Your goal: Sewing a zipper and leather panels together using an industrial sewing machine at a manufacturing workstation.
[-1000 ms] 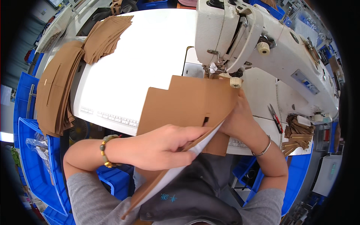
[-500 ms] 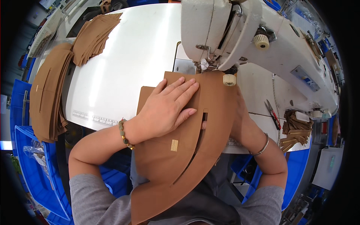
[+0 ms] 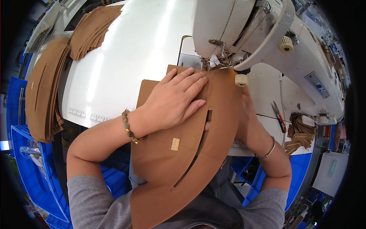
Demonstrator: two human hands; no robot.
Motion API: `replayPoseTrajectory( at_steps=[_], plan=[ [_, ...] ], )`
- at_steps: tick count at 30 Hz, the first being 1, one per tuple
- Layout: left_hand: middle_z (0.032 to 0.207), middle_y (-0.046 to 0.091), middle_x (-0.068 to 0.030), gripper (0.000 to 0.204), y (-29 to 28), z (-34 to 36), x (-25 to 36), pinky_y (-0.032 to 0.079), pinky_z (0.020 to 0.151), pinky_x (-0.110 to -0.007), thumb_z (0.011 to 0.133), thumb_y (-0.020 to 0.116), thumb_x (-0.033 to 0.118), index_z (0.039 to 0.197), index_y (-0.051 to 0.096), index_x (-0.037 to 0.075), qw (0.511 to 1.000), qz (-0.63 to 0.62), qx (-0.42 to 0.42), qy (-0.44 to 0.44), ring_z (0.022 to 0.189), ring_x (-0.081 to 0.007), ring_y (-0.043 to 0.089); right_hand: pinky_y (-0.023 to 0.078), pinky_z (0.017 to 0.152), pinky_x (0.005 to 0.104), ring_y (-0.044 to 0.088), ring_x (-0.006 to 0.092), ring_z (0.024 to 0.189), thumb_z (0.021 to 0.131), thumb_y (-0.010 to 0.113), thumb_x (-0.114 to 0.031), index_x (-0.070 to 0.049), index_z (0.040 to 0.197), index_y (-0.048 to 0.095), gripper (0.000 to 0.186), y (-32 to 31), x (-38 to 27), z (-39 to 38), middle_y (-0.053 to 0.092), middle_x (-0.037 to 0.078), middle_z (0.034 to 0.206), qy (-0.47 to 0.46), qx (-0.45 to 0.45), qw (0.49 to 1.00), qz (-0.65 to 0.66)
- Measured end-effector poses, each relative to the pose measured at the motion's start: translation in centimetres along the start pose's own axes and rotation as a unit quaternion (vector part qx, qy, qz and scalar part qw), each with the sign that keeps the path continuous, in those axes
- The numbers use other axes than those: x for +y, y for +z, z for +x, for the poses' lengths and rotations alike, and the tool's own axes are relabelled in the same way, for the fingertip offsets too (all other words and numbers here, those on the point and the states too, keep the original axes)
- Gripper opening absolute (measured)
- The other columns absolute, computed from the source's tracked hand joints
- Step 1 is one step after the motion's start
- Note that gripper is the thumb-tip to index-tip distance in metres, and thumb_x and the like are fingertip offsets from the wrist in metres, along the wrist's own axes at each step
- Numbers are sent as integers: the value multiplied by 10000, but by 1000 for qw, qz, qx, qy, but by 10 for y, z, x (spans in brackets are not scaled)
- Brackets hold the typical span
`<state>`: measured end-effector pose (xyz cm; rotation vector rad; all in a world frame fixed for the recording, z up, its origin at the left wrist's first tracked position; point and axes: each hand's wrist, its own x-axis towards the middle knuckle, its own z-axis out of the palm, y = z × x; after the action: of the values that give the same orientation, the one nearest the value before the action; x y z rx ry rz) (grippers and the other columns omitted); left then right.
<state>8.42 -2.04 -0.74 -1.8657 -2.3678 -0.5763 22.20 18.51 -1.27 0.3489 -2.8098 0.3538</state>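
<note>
Two stacks of brown curved cut panels [image 3: 45, 95] are lying at the left edge of the white worktable [image 3: 126, 65]. The left hand [image 3: 173, 101] is being pressed flat — fingers extended and spread — onto the large brown curved leather-like panel [image 3: 179, 168], which is lying on the table edge with its far end under the needle area of the white industrial sewing machine [image 3: 244, 34]. The right hand [image 3: 244, 118] is being kept mostly beneath the panel's right edge; its grip cannot be told. Red-handled snips [image 3: 279, 116] are lying further right, beside a heap of brown offcuts [image 3: 299, 133].
</note>
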Motion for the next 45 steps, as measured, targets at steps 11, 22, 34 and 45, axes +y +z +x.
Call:
replayPoseTrajectory(
  at_steps=[11, 22, 34, 45],
  plan=[
    [1491, 576, -180, 531, -2, 7, -12, 401, 1190, -480, 1047, 611, 324, 1464, 549, 2, 1000, 3, 9, 10, 1425, -376, 511, 222, 1232, 690, 509, 358, 1415, 850, 722, -576, -90, 1413, 624, 751, -9, -6, 5, 617, 145, 1448, 22, -72, 996, -44],
    [1380, 656, -153, 459, -3, 41, -60, 454, 1134, -438, 1020, 640, 345, 1324, 663, 1, 999, 19, 25, -20, 1358, -348, 569, 243, 1195, 712, 605, 386, 1242, 863, 704, -612, -74, 1411, 653, 770, -11, -10, 9, 694, 140, 1283, 25, -30, 999, 0],
    [1272, 678, -193, 410, -12, 14, -28, 491, 1069, -473, 979, 705, 238, 1313, 666, 4, 998, 4, 67, 0, 1249, -384, 615, 283, 1171, 716, 651, 400, 1113, 813, 712, -697, -53, 1425, 641, 891, -11, -10, 11, 711, 136, 1248, 20, -25, 999, -16],
    [1532, 564, -158, 492, -6, 0, -13, 390, 1205, -562, 1008, 667, 217, 1455, 595, 26, 998, -62, 8, -24, 1443, -383, 509, 269, 1181, 726, 619, 372, 1247, 788, 734, -702, -51, 1399, 664, 895, -13, -12, 11, 710, 120, 1312, 35, -28, 999, 7]
  ],
)
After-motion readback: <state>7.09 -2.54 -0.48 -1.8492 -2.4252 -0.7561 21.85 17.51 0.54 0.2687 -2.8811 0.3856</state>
